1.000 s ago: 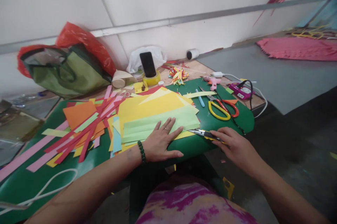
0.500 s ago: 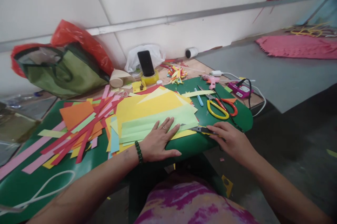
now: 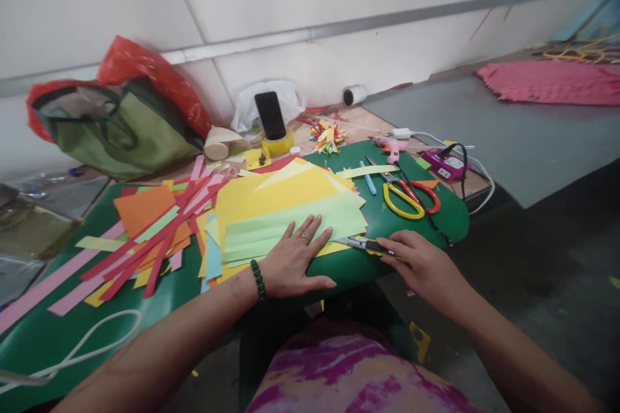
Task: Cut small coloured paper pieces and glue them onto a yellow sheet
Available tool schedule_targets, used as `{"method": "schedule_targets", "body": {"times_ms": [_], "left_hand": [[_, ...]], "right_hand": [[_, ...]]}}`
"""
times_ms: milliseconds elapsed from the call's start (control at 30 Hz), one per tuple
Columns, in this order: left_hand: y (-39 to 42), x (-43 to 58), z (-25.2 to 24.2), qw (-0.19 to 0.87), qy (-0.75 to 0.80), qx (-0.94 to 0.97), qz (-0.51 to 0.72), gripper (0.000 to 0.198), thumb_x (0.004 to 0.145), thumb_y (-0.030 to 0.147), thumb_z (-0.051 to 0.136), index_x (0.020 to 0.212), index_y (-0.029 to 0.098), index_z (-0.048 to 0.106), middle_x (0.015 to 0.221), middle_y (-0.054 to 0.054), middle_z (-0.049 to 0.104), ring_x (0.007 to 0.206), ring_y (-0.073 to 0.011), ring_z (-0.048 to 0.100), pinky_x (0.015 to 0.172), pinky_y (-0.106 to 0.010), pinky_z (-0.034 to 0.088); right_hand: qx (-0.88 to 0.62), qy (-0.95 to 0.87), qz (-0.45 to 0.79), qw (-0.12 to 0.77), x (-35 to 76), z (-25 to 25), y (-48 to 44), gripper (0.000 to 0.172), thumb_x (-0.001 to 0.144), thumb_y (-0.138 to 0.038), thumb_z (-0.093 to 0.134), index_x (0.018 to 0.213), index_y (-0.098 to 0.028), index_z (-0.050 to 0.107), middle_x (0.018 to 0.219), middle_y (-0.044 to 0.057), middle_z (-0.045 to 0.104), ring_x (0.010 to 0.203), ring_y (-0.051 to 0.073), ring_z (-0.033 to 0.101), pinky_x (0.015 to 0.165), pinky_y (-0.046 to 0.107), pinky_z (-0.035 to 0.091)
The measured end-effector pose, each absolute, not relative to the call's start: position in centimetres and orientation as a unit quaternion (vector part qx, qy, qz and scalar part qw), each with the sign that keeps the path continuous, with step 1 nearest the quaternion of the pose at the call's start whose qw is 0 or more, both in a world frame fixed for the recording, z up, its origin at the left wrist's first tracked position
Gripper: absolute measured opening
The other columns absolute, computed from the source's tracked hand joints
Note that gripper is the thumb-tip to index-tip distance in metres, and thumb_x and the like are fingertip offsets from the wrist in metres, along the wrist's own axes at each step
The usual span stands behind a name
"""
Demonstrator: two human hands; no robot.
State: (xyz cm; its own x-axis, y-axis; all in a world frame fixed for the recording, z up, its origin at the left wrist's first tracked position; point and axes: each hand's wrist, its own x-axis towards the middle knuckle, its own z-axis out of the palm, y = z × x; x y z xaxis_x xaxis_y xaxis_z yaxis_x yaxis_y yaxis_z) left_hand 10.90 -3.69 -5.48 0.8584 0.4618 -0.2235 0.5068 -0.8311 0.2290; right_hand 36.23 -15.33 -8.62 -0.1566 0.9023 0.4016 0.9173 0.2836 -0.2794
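Two hands at work, set apart on the near edge of a green mat [image 3: 411, 222].

- Left hand [image 3: 295, 259]: flat, fingers spread, palm down on a pale green sheet [image 3: 285, 225]. Bead bracelet at the wrist. It grips nothing and only presses.
- Right hand [image 3: 422, 264]: fingers closed over the handle of a craft knife [image 3: 364, 244]. The knife lies low against the mat at 3 o'clock from the left hand. Its blade points to 9 o'clock, with the tip at the pale green sheet's right-hand corner.
- Pale green sheet tops a stack of yellow paper [image 3: 285, 190], which spreads towards 12 o'clock.
- At 9 o'clock from the stack: orange paper [image 3: 143, 206] crossed by red strips [image 3: 159, 232], with pink strips mixed in.
- At 12 o'clock from the right hand: scissors [image 3: 411, 197] with yellow and red handles, lying on the mat. A blue pen [image 3: 368, 183] is just beside them at 10 o'clock.
- Far edge, 12 o'clock from the left hand: a phone [image 3: 270, 116] stands upright in a roll of yellow tape [image 3: 281, 143].
- At 10 o'clock, against the wall: a green bag [image 3: 121, 128].
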Motion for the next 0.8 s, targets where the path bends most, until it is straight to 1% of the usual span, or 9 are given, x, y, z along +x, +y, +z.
{"method": "schedule_targets", "body": {"times_ms": [267,367,467,600,667,800], "left_hand": [[-3.8,11.1,-5.5,0.146,0.253,0.953,-0.085,0.102,0.074,0.083,0.032,0.151,0.017,0.018,0.157,-0.020,0.005,0.145,-0.0360,0.003,0.113,-0.060,0.009],[-3.7,11.1,-5.3,0.152,0.255,0.951,-0.087,0.101,0.075,0.082,0.033,0.151,0.018,0.018,0.157,-0.020,0.005,0.145,-0.0359,0.003,0.112,-0.060,0.009],[-3.5,10.3,-4.6,0.161,0.254,0.950,-0.080,0.097,0.077,0.080,0.032,0.151,0.021,0.018,0.158,-0.018,0.005,0.145,-0.0358,0.004,0.112,-0.060,0.011],[-2.9,7.9,-3.8,0.130,0.254,0.955,-0.083,0.089,0.080,0.078,0.030,0.150,0.024,0.022,0.159,-0.014,0.009,0.145,-0.0344,0.009,0.113,-0.059,0.009],[-2.7,6.8,-3.9,0.122,0.251,0.955,-0.098,0.089,0.080,0.078,0.030,0.150,0.023,0.024,0.158,-0.015,0.011,0.145,-0.0346,0.010,0.113,-0.059,0.009],[-2.7,5.9,-4.8,0.122,0.249,0.955,-0.106,0.093,0.079,0.079,0.031,0.151,0.023,0.019,0.158,-0.016,0.008,0.145,-0.0353,0.009,0.112,-0.059,0.009]], "right_hand": [[-0.595,-0.766,-0.034,0.240,34.5,-8.3,-15.5,0.026,0.093,-0.021,0.045,0.109,-0.017,0.066,0.092,0.010,0.065,0.082,0.020,0.062,0.066,0.030,0.053],[-0.599,-0.765,-0.028,0.235,33.9,-8.3,-15.6,0.026,0.093,-0.022,0.045,0.109,-0.018,0.066,0.093,0.010,0.066,0.082,0.020,0.062,0.065,0.030,0.054],[-0.607,-0.758,-0.024,0.240,33.8,-8.5,-15.7,0.026,0.094,-0.025,0.045,0.109,-0.020,0.066,0.092,0.009,0.066,0.081,0.019,0.063,0.064,0.029,0.053],[-0.608,-0.755,-0.018,0.245,34.0,-8.7,-15.7,0.026,0.094,-0.026,0.045,0.108,-0.021,0.066,0.092,0.008,0.066,0.082,0.019,0.064,0.065,0.028,0.053],[-0.605,-0.755,-0.020,0.251,33.9,-8.7,-15.6,0.026,0.095,-0.027,0.045,0.108,-0.021,0.066,0.092,0.008,0.066,0.083,0.018,0.064,0.065,0.027,0.053],[-0.596,-0.762,-0.038,0.251,33.2,-8.6,-15.2,0.025,0.094,-0.026,0.046,0.108,-0.018,0.066,0.091,0.008,0.066,0.081,0.019,0.065,0.063,0.027,0.052]]}}
